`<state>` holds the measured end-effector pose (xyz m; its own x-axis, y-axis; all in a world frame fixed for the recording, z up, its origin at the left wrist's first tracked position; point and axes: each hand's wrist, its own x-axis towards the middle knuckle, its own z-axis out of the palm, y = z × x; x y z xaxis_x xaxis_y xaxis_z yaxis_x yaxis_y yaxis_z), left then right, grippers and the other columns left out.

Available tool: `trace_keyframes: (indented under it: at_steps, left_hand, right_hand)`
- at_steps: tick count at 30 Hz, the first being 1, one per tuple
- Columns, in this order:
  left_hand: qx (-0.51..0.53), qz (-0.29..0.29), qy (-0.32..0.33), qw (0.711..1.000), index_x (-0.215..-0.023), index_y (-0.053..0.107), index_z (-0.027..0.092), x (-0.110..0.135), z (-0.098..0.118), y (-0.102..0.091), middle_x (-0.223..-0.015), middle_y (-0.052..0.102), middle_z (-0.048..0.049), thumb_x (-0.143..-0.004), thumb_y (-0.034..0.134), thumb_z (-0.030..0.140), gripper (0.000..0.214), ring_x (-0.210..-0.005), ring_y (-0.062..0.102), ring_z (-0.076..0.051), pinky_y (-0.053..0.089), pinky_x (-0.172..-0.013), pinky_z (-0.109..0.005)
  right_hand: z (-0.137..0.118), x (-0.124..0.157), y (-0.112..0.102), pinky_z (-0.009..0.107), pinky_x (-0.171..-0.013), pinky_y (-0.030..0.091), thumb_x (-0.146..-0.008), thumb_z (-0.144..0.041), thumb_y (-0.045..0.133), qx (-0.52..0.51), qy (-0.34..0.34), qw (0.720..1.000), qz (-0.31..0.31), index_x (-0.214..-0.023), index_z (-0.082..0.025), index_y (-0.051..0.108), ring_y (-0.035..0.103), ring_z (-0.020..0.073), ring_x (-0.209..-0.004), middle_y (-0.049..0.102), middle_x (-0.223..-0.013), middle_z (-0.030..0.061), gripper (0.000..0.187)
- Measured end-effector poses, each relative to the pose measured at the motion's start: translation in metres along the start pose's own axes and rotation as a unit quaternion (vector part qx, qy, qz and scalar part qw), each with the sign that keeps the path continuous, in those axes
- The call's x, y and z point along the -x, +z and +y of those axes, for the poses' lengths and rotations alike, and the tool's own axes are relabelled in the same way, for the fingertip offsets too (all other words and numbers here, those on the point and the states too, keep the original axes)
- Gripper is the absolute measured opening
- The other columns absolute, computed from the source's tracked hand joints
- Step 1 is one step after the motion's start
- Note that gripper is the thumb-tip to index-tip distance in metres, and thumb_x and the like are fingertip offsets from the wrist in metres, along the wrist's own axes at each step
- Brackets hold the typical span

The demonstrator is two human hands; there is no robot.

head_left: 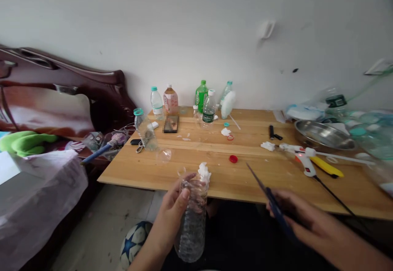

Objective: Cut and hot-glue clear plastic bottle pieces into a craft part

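Observation:
My left hand (176,201) is wrapped round a clear ribbed plastic bottle (192,230), held tilted at the front edge of the wooden table. The bottle's upper end looks open, with no neck or cap on it. In my right hand (294,213) is a pair of scissors (276,207) with dark blue handles, the blades pointing up and to the left over the table's edge. The scissors are apart from the bottle. A crumpled white tissue (204,172) lies just behind the bottle. Between the two hands, farther back, sits a red bottle cap (233,159).
A white glue gun (303,158) with a glowing red light lies at right, its black cord running off the front edge. Near it are a yellow tool (327,167) and a metal basin (325,134). Several bottles stand along the back; a clear cut bottle (145,132) is at left.

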<state>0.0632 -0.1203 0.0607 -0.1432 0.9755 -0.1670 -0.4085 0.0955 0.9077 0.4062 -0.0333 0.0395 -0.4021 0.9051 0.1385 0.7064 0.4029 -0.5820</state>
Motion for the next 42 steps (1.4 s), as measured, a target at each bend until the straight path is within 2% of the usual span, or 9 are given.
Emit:
trace_keyframes:
  at_steps: [2,5,9,11,14,18,26,31,42]
  left_hand:
    - [-0.012,-0.019,0.013,1.000,-0.127,0.065,0.022,-0.001,0.001,0.002,-0.108,0.076,-0.0090,-0.080,0.073,0.056,0.058,-0.100,0.070,-0.025,0.050,-0.091,-0.033]
    - [-0.036,-0.043,0.031,0.998,-0.126,0.065,0.023,0.002,0.002,0.006,-0.112,0.075,-0.0081,-0.078,0.075,0.058,0.060,-0.105,0.068,-0.026,0.048,-0.098,-0.035]
    - [-0.042,-0.077,0.035,0.995,-0.127,0.060,0.024,0.007,0.001,0.006,-0.104,0.072,-0.0063,-0.081,0.071,0.061,0.061,-0.097,0.069,-0.024,0.052,-0.089,-0.035]
    - [-0.032,-0.102,0.027,0.994,-0.129,0.058,0.024,0.009,0.000,0.006,-0.103,0.069,-0.0061,-0.081,0.070,0.062,0.062,-0.088,0.070,-0.023,0.054,-0.082,-0.035]
    - [-0.041,-0.128,0.026,0.991,-0.130,0.055,0.024,0.010,0.002,0.009,-0.103,0.065,-0.0054,-0.084,0.068,0.060,0.060,-0.079,0.067,-0.018,0.054,-0.075,-0.033]
    - [-0.097,-0.147,0.044,0.983,-0.132,0.053,0.024,0.012,0.005,0.015,-0.106,0.063,-0.0057,-0.086,0.067,0.057,0.058,-0.089,0.063,-0.019,0.052,-0.082,-0.033]
    - [-0.204,-0.139,0.082,0.966,-0.135,0.050,0.024,0.013,0.003,0.019,-0.117,0.064,-0.0084,-0.088,0.063,0.059,0.060,-0.114,0.059,-0.028,0.043,-0.102,-0.041]
    - [-0.225,-0.130,0.097,0.961,-0.135,0.049,0.023,0.011,-0.001,0.022,-0.115,0.065,-0.0081,-0.092,0.054,0.062,0.059,-0.106,0.062,-0.026,0.045,-0.096,-0.039]
    - [-0.251,-0.134,0.091,0.954,-0.131,0.050,0.020,0.004,-0.001,0.026,-0.111,0.069,-0.0084,-0.089,0.054,0.067,0.063,-0.103,0.065,-0.024,0.048,-0.093,-0.035]
  right_hand:
    - [-0.021,0.022,0.012,0.030,-0.083,0.063,-0.089,-0.053,0.055,-0.050,0.007,0.998,-0.039,-0.138,-0.030,0.060,0.071,0.0272,-0.111,0.071,-0.128,0.0091,0.054]
    - [-0.053,0.028,0.013,0.034,-0.088,0.062,-0.090,-0.043,0.055,-0.067,0.050,0.994,-0.067,-0.145,-0.026,0.051,0.069,0.0281,-0.115,0.064,-0.138,0.0115,0.058]
    - [-0.085,0.016,-0.005,0.031,-0.086,0.061,-0.068,-0.019,0.069,-0.028,0.023,0.992,-0.122,-0.147,-0.024,0.041,0.069,0.0263,-0.111,0.063,-0.137,0.0107,0.083]
    - [-0.093,0.013,-0.009,0.029,-0.080,0.063,-0.066,-0.017,0.070,0.011,-0.021,0.993,-0.118,-0.136,-0.024,0.050,0.072,0.0248,-0.102,0.070,-0.123,0.0083,0.074]
    - [-0.098,0.015,-0.008,0.035,-0.076,0.064,-0.073,-0.021,0.065,0.089,-0.133,0.986,-0.041,-0.117,-0.021,0.060,0.074,0.0271,-0.094,0.074,-0.109,0.0104,0.044]
    - [-0.103,0.019,-0.006,0.036,-0.071,0.063,-0.072,-0.015,0.055,0.141,-0.214,0.966,0.025,-0.110,-0.018,0.058,0.073,0.0268,-0.088,0.074,-0.102,0.0134,0.038]
    - [-0.106,0.011,-0.009,0.041,-0.073,0.060,-0.078,-0.012,0.055,0.139,-0.177,0.974,-0.009,-0.103,-0.019,0.060,0.068,0.0254,-0.087,0.070,-0.096,0.0100,0.027]
    - [-0.104,0.011,-0.009,0.039,-0.072,0.059,-0.077,-0.014,0.062,0.120,-0.157,0.980,-0.038,-0.101,-0.020,0.062,0.068,0.0247,-0.087,0.071,-0.096,0.0086,0.024]
    - [-0.101,0.006,-0.009,0.041,-0.068,0.057,-0.076,-0.012,0.063,0.138,-0.143,0.978,-0.066,-0.099,-0.020,0.062,0.068,0.0262,-0.085,0.071,-0.096,0.0089,0.025]
